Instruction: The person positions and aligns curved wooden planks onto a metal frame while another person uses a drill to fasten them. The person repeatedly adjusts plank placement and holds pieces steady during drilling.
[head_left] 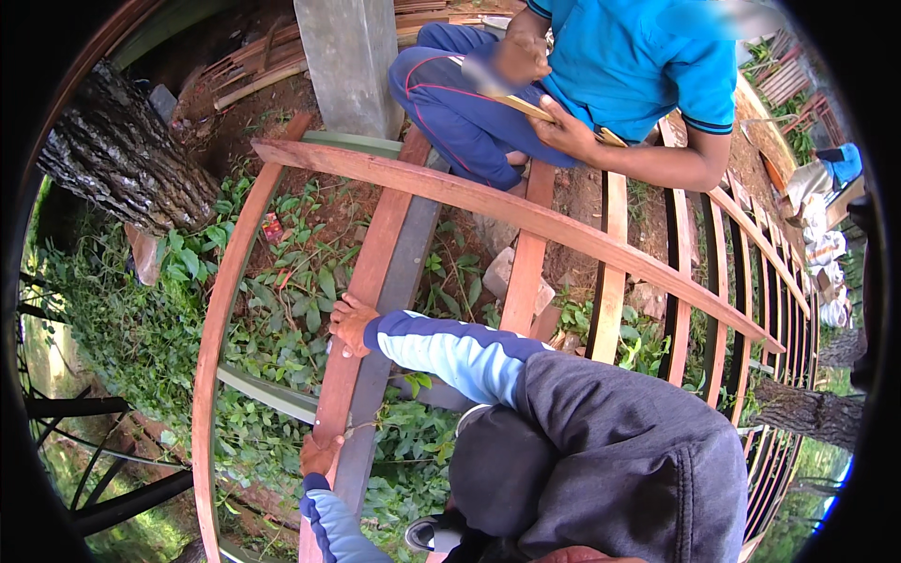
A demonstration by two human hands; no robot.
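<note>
A reddish wooden plank [336, 394] runs from the lower edge up toward the far side, next to a dark grey beam [368, 413]. My left hand [321, 456] grips the plank's lower stretch, its fingers partly hidden against the wood. Farther up, my right hand [353, 325] is wrapped over the same plank, fingers at its left edge. A long reddish batten [450, 192] lies across the planks beyond my hands. Another batten [204, 394] bends down the left side in this view.
A co-worker in a blue shirt [610, 66] sits beyond the batten, holding a thin yellowish strip [522, 106]. A concrete post [349, 70] and tree trunk [122, 145] stand at far left. Leafy plants [272, 328] fill gaps below. Several slats [608, 272] extend right.
</note>
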